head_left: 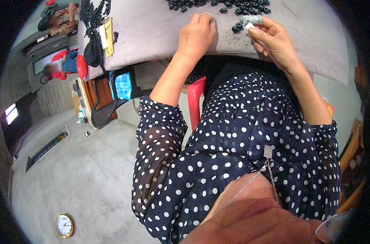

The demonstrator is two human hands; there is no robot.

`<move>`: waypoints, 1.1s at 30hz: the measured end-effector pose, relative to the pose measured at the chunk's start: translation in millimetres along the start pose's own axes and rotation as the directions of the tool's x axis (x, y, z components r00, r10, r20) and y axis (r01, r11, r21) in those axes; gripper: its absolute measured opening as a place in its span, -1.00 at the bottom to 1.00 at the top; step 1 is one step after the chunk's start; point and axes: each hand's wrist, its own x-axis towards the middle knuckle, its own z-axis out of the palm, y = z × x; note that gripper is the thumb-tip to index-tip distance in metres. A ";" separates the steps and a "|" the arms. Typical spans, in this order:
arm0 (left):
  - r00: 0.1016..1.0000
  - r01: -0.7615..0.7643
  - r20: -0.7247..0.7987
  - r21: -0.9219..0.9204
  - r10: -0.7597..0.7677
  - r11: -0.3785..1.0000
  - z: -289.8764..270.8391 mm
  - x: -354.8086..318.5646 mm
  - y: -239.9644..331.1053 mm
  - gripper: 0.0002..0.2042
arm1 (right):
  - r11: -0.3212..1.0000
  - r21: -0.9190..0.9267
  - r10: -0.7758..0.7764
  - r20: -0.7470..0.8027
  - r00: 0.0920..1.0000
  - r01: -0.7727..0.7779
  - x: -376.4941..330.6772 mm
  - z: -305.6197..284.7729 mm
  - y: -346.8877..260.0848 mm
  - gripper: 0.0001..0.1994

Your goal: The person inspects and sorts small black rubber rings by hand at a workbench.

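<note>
Soft indoor light, with curved, blackened fisheye edges.

Open lane on cloth [148,26] left of left hand [196,35]. Black pieces [251,10] crowd far side; yellow strip [109,38] bounds left.

Grey wall [103,179], 1 round gold-rimmed clock [64,225], bright window [11,114] at left, black chair [101,118], pale cloth-covered table [148,28]

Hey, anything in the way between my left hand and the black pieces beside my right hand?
Nothing visible: between your left hand and those black pieces by your right hand lies only pale tablecloth.
</note>
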 end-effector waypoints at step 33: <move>0.683 0.291 0.730 -0.269 0.002 -0.918 -19.4 -40.0 55.7 -0.91 | 0.990 -0.114 0.094 0.136 0.986 -0.079 -11.2 12.8 -5.7 -0.60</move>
